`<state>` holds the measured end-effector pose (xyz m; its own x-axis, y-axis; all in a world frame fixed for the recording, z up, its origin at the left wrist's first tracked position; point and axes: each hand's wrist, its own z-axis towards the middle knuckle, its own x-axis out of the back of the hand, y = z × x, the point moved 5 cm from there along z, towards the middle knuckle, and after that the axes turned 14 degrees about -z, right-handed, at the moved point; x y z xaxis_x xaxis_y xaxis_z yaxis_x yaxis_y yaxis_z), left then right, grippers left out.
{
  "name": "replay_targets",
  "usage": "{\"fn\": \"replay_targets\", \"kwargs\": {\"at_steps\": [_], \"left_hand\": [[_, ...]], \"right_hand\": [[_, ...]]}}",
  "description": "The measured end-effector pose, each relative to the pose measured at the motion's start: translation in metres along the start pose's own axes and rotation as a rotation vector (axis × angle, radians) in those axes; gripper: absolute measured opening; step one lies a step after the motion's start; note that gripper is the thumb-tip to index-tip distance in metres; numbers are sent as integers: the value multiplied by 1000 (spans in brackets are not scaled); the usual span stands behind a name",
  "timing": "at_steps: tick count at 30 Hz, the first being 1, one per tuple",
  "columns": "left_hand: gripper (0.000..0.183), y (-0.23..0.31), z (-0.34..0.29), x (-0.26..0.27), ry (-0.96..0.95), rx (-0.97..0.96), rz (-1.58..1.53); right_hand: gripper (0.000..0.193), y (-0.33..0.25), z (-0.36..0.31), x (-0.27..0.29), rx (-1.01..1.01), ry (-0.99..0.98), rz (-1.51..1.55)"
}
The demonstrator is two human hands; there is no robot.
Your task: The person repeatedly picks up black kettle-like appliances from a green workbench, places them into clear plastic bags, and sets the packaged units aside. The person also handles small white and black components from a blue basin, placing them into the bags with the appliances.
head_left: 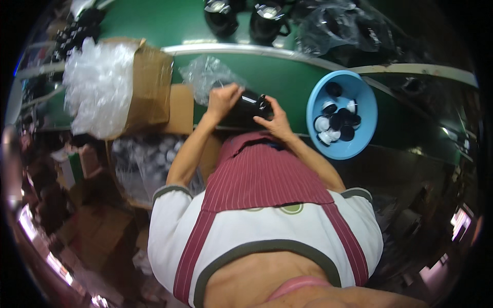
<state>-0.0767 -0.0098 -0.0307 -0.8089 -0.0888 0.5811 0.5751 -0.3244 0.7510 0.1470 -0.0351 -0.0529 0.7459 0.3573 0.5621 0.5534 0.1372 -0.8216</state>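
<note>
I'm reading dim, cluttered room (pixel 411 185); green desk (pixel 294 77), hard-looking, smooth. Carton (pixel 152 84) of clear plastic left, blue basin (pixel 366 129) of caps (pixel 347 133) right, loose bag (pixel 201 71) beyond left grip (pixel 222 101). Between carton and basin, near desk's front edge: black pot (pixel 249 102), on its side. I judge it light, stiff, slippery, maybe fragile; best held round both ends. Left grip closed on left end, right grip (pixel 279 122) curled round right end.
</note>
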Motion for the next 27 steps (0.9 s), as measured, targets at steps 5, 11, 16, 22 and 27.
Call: {"fn": "replay_targets", "kwargs": {"at_steps": [5, 11, 16, 22, 27], "left_hand": [[11, 100, -7, -19, -167, -251, -292], [22, 189, 36, -29, -126, -498, -461], [25, 171, 94, -32, -93, -326, -490], [18, 92, 107, -62, -86, 110, -370], [20, 48, 92, -77, -132, 344, -338]], "right_hand": [[35, 12, -12, -14, -732, -101, 1237], [49, -51, 10, 76, -453, 101, 1591], [73, -39, 133, 210, -21, 695, 1017], [77, -61, 335, 375, 334, 951, -609], [77, -19, 474, 349, -136, 408, -927]]}}
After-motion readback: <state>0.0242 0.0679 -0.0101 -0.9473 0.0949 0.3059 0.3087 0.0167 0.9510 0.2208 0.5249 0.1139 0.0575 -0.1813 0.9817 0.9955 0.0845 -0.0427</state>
